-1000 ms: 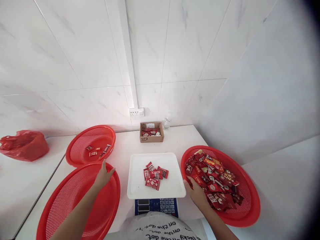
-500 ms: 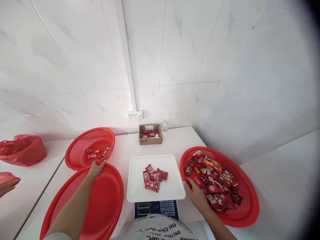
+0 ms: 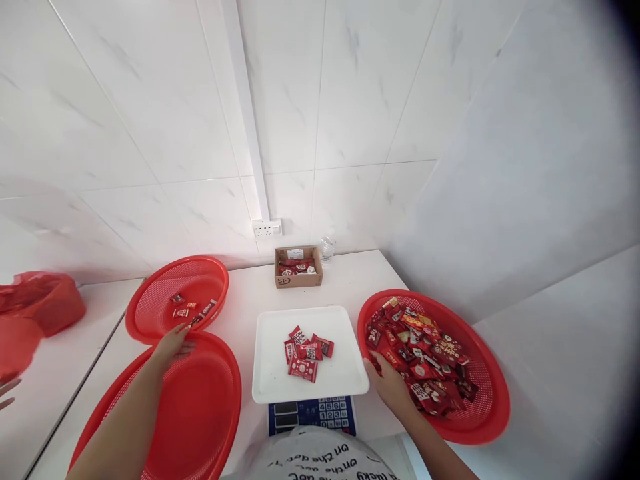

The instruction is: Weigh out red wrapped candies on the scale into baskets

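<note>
A person's left arm [image 3: 125,413] stretched out to the left of the tray [image 3: 265,387], forearm slanting over the near basket [image 3: 190,407]. The left hand [image 3: 173,345] hung palm down where that basket met the far basket [image 3: 155,277], its lower fingers spread apart; whether the thumb and foremost finger pinched the end of a slim packet [image 3: 196,321] could not be told. The right hand [image 3: 387,383] lay just right of the tray, wrist bent inward, fingers crooked over the edge of the right basket [image 3: 500,427]; whether they gripped anything was hidden.

Red packets [image 3: 310,352] sat clustered in the middle of the tray, which rested atop a scale [image 3: 313,415] on the bench [image 3: 240,287]. More were heaped in the right basket, to the tray's right, while a few lay in the far basket, beyond its left side. Behind the tray, a box [image 3: 299,280] held others. Well left of the tray, a co-worker's hand [image 3: 7,393] showed near a red bag [image 3: 63,307].
</note>
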Demonstrator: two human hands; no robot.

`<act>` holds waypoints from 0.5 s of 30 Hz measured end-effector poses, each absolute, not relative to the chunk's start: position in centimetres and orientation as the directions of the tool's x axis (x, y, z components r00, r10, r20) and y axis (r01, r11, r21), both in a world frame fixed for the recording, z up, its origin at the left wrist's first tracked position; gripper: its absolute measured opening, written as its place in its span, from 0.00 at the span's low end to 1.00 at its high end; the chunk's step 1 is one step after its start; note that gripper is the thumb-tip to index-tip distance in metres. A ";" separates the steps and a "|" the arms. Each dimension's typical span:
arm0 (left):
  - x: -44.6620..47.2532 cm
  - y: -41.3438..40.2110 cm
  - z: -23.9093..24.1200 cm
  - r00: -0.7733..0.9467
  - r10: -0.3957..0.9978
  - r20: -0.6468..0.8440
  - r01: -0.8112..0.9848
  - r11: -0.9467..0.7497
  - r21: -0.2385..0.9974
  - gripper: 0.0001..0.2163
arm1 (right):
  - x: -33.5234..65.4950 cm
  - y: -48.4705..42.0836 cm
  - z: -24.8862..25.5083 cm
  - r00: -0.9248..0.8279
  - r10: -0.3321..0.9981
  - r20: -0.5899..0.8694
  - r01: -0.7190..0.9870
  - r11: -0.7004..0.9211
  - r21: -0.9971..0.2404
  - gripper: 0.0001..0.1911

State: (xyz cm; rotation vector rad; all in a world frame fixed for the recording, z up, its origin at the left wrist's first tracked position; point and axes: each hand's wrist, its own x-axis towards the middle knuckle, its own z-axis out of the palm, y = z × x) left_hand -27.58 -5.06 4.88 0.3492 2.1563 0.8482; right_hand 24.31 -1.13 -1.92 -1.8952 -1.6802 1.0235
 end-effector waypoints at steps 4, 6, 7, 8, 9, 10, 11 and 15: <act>-25.9 -3.5 4.6 -0.550 0.519 -0.654 -0.017 0.776 0.630 0.31 | 24.2 -1.1 -1.5 0.005 0.965 -0.262 0.684 -0.194 -0.703 0.33; -25.6 -3.0 4.4 -0.558 0.510 -0.655 -0.026 0.778 0.628 0.32 | 24.2 -1.1 -1.4 0.010 0.963 -0.268 0.699 -0.199 -0.687 0.33; -25.7 -2.8 4.4 -0.577 0.503 -0.644 -0.038 0.771 0.636 0.31 | 24.2 -1.2 -1.4 0.010 0.962 -0.271 0.705 -0.199 -0.680 0.33; -25.8 -2.7 4.3 -0.595 0.496 -0.633 -0.054 0.761 0.646 0.29 | 24.2 -1.2 -1.4 0.008 0.962 -0.273 0.709 -0.198 -0.677 0.33; -26.1 -2.7 4.3 -0.616 0.485 -0.621 -0.074 0.749 0.658 0.27 | 24.2 -1.2 -1.4 0.004 0.963 -0.270 0.709 -0.193 -0.678 0.33; -26.4 -2.8 4.3 -0.639 0.470 -0.610 -0.097 0.737 0.669 0.25 | 24.3 -1.2 -1.5 0.000 0.964 -0.265 0.706 -0.188 -0.683 0.33; -26.8 -3.0 4.3 -0.661 0.454 -0.598 -0.120 0.723 0.681 0.23 | 24.3 -1.2 -1.5 -0.003 0.966 -0.258 0.700 -0.182 -0.690 0.33; -28.3 -3.9 4.5 -0.729 0.396 -0.558 -0.195 0.662 0.724 0.17 | 24.3 -1.2 -1.6 0.002 0.968 -0.251 0.682 -0.185 -0.707 0.33</act>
